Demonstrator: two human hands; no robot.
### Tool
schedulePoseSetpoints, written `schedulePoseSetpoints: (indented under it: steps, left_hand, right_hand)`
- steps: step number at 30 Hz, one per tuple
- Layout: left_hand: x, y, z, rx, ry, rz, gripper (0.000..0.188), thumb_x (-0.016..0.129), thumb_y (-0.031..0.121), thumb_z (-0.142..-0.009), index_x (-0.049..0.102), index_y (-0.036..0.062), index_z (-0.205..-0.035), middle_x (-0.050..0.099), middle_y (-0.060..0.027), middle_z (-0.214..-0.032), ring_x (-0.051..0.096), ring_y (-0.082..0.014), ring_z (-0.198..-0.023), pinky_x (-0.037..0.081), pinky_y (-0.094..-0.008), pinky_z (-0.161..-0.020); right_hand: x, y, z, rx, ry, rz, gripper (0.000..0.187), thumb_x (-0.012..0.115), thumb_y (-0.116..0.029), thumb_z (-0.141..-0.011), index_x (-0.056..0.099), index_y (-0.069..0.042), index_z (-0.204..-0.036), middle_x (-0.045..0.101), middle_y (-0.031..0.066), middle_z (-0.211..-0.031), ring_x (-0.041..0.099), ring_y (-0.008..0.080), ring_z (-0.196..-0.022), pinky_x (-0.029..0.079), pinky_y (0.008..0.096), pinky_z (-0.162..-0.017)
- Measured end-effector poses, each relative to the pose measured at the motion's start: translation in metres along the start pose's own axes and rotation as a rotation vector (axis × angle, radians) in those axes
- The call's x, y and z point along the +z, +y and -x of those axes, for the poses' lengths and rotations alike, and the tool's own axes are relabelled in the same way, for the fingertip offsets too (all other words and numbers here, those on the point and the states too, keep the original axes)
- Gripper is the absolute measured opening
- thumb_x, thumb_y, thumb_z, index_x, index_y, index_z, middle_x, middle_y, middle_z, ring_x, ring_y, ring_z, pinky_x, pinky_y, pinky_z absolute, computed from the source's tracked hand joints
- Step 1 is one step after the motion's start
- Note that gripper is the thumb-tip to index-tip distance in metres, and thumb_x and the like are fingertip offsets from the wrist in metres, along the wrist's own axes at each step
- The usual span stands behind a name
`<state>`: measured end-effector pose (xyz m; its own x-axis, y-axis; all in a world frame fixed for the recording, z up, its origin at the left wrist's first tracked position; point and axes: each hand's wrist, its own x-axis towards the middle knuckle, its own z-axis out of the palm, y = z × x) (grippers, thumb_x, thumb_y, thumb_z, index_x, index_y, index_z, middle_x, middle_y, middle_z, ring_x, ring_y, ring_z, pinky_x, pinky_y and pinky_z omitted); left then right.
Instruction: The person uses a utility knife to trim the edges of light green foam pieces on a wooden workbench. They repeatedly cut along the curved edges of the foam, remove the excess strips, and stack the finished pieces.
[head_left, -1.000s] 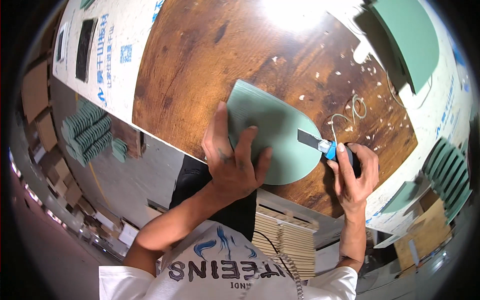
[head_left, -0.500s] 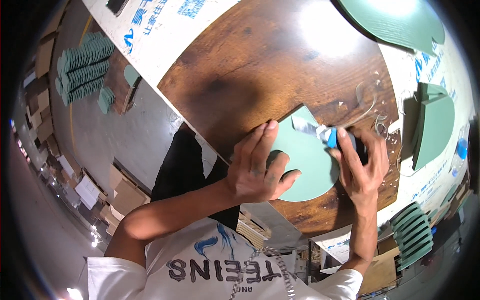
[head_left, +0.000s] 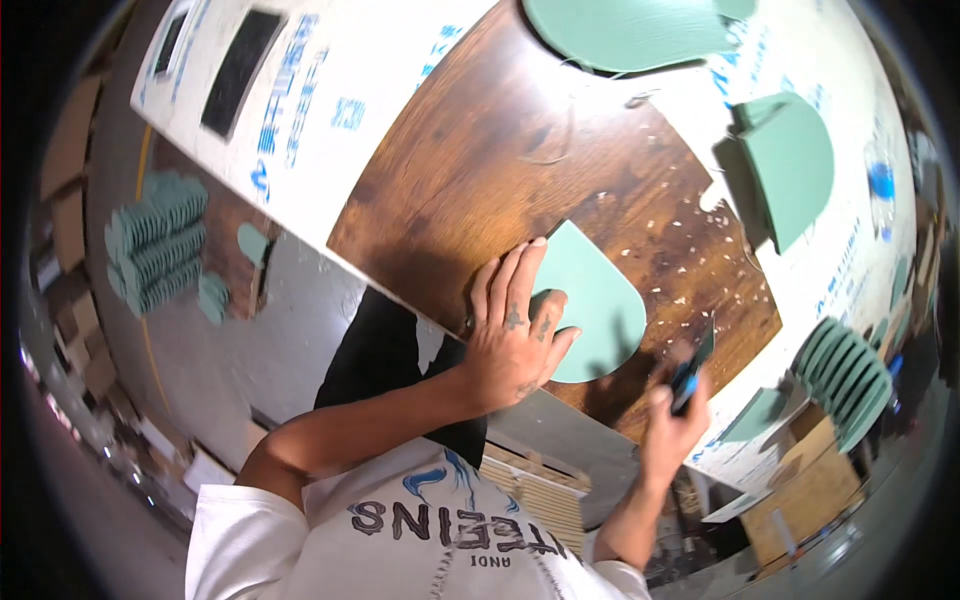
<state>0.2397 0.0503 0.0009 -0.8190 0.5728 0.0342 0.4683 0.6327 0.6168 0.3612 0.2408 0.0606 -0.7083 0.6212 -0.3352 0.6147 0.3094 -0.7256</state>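
A pale green board piece [head_left: 597, 305] with one rounded end and a pointed corner lies flat on a brown wood-grain panel [head_left: 430, 190]. Across its left edge rests my left hand [head_left: 515, 345], fingers stretched out and pressing down. My right hand [head_left: 672, 425], partly blurred, is closed around a blue and black utility knife [head_left: 686, 382]. The knife's blade points up and away, clear of the green piece and to its right. Small pale shavings [head_left: 680, 270] are scattered over the panel beyond the knife.
A large green rounded piece [head_left: 630, 30] lies at the far edge; green pieces [head_left: 790, 165] are stacked at right. Racked green pieces [head_left: 845, 380] stand lower right, near a cardboard box [head_left: 800, 500]. More stacks [head_left: 160, 245] sit at left. A bottle [head_left: 880, 185] stands far right.
My right hand has pulled the knife off the green piece, down and to the right. My left hand stays on the piece. The whole view has shifted, and a curled strip lies farther away.
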Motion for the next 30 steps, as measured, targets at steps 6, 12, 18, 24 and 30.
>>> schedulePoseSetpoints:
  steps: [6,12,18,24,30]
  left_hand:
    - [-0.023,-0.026,-0.051,0.457,-0.509,0.009,0.1,0.078,0.049,-0.077,0.036,-0.0048,-0.151,0.026,-0.0292,-0.159,0.023,-0.045,-0.149,0.02,-0.0584,-0.119]
    - [-0.053,-0.036,0.001,0.668,-0.762,0.065,0.108,0.08,0.048,-0.07,0.034,-0.0115,-0.148,0.021,-0.0397,-0.156,0.019,-0.0534,-0.148,0.015,-0.0639,-0.119]
    - [-0.105,-0.005,-0.024,0.859,-0.686,0.194,0.077,0.074,0.025,-0.077,0.045,-0.0125,-0.139,0.046,-0.0372,-0.14,0.048,-0.0525,-0.129,0.045,-0.0539,-0.105]
    - [-0.09,-0.004,-0.093,0.77,-0.375,0.241,0.057,0.06,-0.011,-0.076,0.049,-0.0036,-0.132,0.057,-0.0276,-0.12,0.062,-0.048,-0.097,0.056,-0.048,-0.078]
    - [-0.073,-0.033,-0.122,0.731,-0.308,0.074,0.025,0.065,0.001,-0.087,0.068,-0.0031,-0.111,0.066,-0.0229,-0.112,0.064,-0.0402,-0.095,0.051,-0.0411,-0.088]
  right_hand:
    - [0.107,-0.001,0.141,0.695,0.444,-0.728,0.029,0.065,-0.022,-0.1,0.057,0.004,-0.11,0.066,0.016,-0.111,0.067,0.0247,-0.097,0.058,0.037,-0.082]
    - [0.173,-0.044,0.16,0.698,0.77,-1.278,0.033,0.055,-0.023,-0.105,0.045,0.005,-0.118,0.055,0.0205,-0.115,0.062,0.0355,-0.111,0.058,0.0545,-0.089]
    - [0.153,-0.098,0.15,0.155,0.804,-1.142,0.031,0.056,-0.027,-0.104,0.042,0.0,-0.111,0.045,0.0388,-0.139,0.052,0.05,-0.128,0.054,0.0583,-0.094]
    - [0.158,-0.105,0.117,0.128,0.789,-0.885,0.047,0.059,-0.044,-0.101,0.047,0.002,-0.105,0.055,0.0327,-0.134,0.06,0.0411,-0.122,0.057,0.048,-0.092]
    - [0.192,-0.062,0.166,0.497,0.987,-0.862,0.03,0.051,-0.029,-0.107,0.051,0.0,-0.115,0.065,0.0072,-0.083,0.056,0.0102,-0.061,0.045,0.0252,-0.056]
